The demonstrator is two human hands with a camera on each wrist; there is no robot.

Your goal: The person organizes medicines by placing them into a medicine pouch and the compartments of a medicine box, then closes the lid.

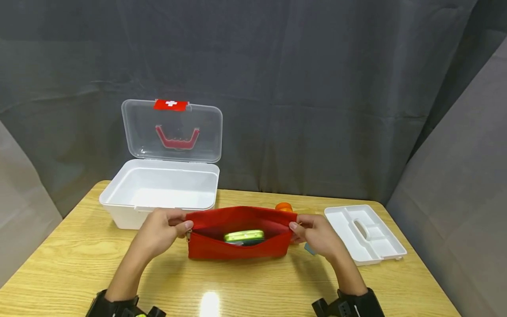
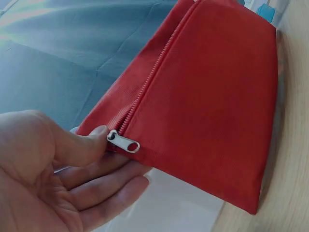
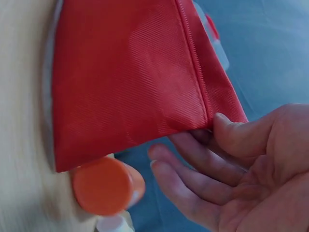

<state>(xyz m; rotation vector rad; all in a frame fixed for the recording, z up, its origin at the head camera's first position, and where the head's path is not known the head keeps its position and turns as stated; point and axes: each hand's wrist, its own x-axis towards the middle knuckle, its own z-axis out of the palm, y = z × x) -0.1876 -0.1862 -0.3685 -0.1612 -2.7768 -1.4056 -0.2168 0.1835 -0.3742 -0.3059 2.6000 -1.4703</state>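
A red zippered pouch [image 1: 239, 252] stands upright on the table with its mouth gaping. Inside lies a shiny yellow-green item [image 1: 244, 236] with something dark under it; their kinds cannot be told. My left hand [image 1: 161, 233] pinches the pouch's left top corner between thumb and fingers, right beside the metal zipper pull [image 2: 123, 142]. At the opposite top corner my right hand [image 1: 317, 233] pinches the fabric, thumb on the near side. Behind that corner is an orange-capped bottle [image 3: 104, 186], mostly hidden by the pouch in the head view.
Back left stands a white box [image 1: 158, 215] with its clear lid [image 1: 172, 132] raised, bearing a red handle and a white-cross latch. A white compartment tray [image 1: 368, 237] lies at the right. Near my right hand is a small blue item [image 1: 310, 249]. Grey cloth hangs behind the table.
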